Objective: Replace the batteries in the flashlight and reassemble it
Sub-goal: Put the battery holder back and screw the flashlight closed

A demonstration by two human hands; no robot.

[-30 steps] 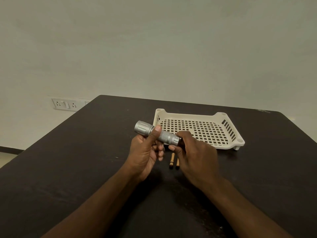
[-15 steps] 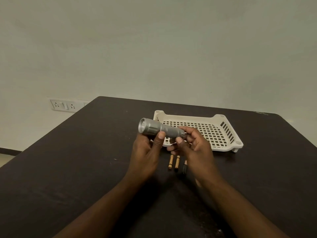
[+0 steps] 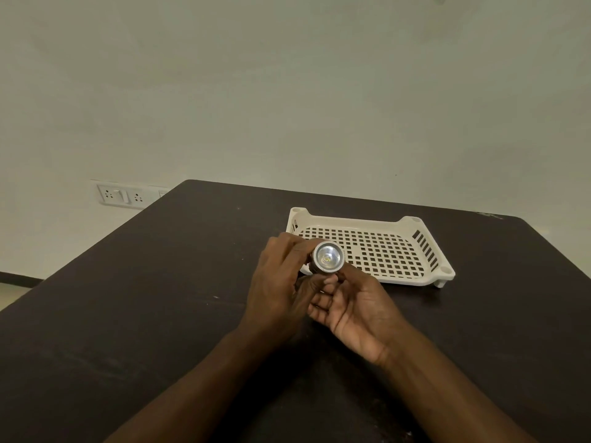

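Silver flashlight (image 3: 327, 259) lens-on to cam, LED visible, held above desk (image 3: 160, 298) just before tray (image 3: 383, 247). Left hand (image 3: 281, 282) grips head; right hand (image 3: 355, 308) cups underneath. Barrel hidden behind hands.

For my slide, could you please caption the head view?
Both hands, left hand and right hand, hold a silver flashlight, lens toward the camera, before a white perforated tray.

Left hand (image 3: 278, 282) and right hand (image 3: 358, 311) meet (fingers curled).
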